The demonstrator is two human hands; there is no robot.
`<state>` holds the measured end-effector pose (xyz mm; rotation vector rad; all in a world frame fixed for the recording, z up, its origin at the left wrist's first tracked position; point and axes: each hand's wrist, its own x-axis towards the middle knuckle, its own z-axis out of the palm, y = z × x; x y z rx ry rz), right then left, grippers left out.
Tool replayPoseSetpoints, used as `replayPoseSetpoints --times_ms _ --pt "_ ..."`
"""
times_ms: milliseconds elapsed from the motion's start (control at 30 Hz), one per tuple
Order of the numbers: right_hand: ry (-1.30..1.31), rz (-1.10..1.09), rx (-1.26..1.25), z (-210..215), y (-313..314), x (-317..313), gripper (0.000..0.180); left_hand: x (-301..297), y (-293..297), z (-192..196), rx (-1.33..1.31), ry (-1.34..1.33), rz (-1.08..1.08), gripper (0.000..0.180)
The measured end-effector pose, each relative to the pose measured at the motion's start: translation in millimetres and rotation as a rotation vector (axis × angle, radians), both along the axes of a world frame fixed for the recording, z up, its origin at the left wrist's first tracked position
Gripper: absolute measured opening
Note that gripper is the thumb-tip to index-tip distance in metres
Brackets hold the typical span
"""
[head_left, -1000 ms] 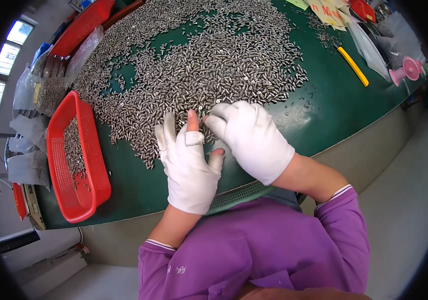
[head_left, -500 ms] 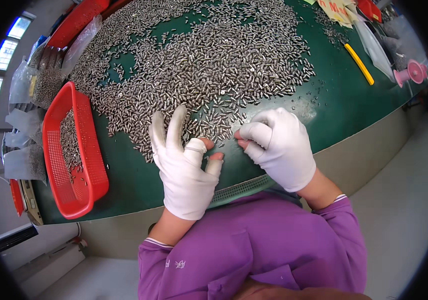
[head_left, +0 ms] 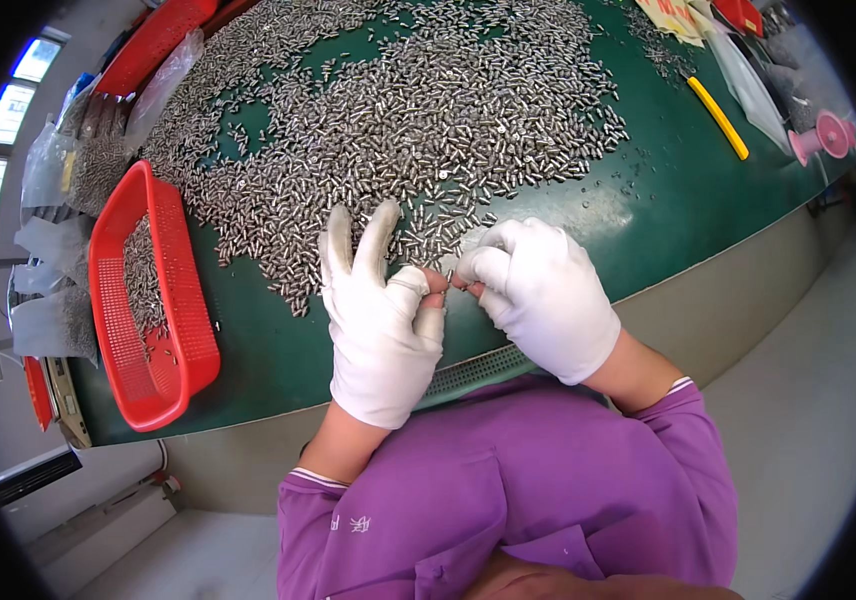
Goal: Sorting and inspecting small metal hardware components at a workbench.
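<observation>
Many small, shiny metal cylindrical pins (head_left: 468, 110) lie in a broad heap on the green tabletop (head_left: 278, 370). At the heap's near edge, my left hand (head_left: 378, 320), in a white glove with bare thumb and index tips, pinches thumb against index while its other fingers stretch toward the pins. Just to its right, my right hand (head_left: 543, 295), gloved the same way, is closed in a pinch. The fingertips of both hands nearly meet. A tiny dark piece seems to show between them, too small to name.
A red plastic basket (head_left: 203, 340) with some pins inside stands at the left. Behind it are clear bags of small parts (head_left: 53, 320). A yellow-handled tool (head_left: 718, 118) and a pink spool-like holder (head_left: 823, 138) lie at the right. A green perforated tray edge (head_left: 478, 370) shows near my body.
My left hand has moved slightly right and up, and its thumb and index have closed together. My right hand has shifted left, bringing the fingertips of both hands close.
</observation>
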<state>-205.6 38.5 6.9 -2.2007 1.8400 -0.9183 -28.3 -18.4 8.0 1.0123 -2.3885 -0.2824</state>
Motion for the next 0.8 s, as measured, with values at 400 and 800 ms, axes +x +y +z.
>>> replayPoseSetpoints --times_ms 400,800 --pt "-0.032 -0.037 0.001 2 1 6 0.009 6 10 -5 0.013 0.029 0.077 0.021" --pt "-0.054 -0.083 0.066 4 1 13 0.018 6 11 -5 0.058 0.037 0.073 0.022"
